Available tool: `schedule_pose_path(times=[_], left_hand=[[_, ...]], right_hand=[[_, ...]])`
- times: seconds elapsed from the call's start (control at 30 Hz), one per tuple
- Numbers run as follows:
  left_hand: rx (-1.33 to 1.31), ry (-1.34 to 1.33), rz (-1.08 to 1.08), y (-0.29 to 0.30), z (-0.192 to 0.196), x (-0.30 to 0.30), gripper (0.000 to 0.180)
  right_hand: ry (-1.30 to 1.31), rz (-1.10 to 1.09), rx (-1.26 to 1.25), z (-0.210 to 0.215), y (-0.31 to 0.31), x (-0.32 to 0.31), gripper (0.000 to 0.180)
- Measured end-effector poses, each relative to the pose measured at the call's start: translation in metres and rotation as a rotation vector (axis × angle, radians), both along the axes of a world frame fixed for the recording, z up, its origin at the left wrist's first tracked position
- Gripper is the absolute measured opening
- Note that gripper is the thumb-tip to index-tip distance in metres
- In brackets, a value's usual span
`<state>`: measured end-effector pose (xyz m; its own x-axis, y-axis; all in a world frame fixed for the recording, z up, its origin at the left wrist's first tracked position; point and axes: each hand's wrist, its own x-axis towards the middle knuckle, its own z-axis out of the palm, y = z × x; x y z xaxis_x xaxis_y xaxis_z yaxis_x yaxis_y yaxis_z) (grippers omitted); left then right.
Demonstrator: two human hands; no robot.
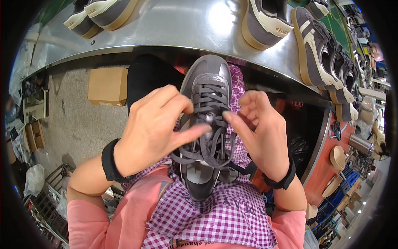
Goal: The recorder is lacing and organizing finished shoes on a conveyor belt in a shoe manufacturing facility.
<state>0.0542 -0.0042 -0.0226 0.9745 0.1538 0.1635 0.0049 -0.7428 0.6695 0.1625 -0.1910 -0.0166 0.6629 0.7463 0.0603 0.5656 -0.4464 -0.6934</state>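
A dark grey sneaker (206, 68) rests on my lap with its toe pointing away from me. Its grey shoelace (211, 99) is threaded through the eyelets, and loose loops hang over the tongue and the shoe's opening. At the shoe's left side is my left hand (153, 128), its thumb reaching over the tongue and the index finger apart from it. On the other side, my right hand (263, 130) has its thumb tip by the laces and its fingers half bent, apart from the thumb. Neither hand shows a lace gripped between its fingers.
Ahead runs a shiny metal bench (182, 25). Finished-looking sneakers stand on it, including a grey and white sneaker (267, 25) and a row of sneakers (313, 45) at right. A cardboard box (107, 86) sits on the floor at left. A purple checked apron (207, 224) covers my lap.
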Motion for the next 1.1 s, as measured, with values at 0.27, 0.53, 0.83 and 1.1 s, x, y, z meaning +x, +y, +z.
schedule_pose_path(times=[0.27,0.53,0.83,1.1], left_hand=[[-0.139,0.263,-0.093,0.007,0.005,0.013,0.019],[-0.406,0.378,-0.123,0.009,0.002,0.018,0.016],[-0.814,0.623,0.028,0.034,-0.004,-0.007,0.016],[-0.271,0.198,-0.159,0.021,0.004,-0.003,0.021]], right_hand=[[0.07,0.045,-0.127,0.011,0.005,-0.002,0.026],[0.005,0.047,-0.066,0.012,0.007,-0.007,0.022],[1.031,-0.143,0.043,-0.004,-0.013,0.018,0.018],[0.121,0.12,-0.021,0.023,-0.007,-0.003,0.034]])
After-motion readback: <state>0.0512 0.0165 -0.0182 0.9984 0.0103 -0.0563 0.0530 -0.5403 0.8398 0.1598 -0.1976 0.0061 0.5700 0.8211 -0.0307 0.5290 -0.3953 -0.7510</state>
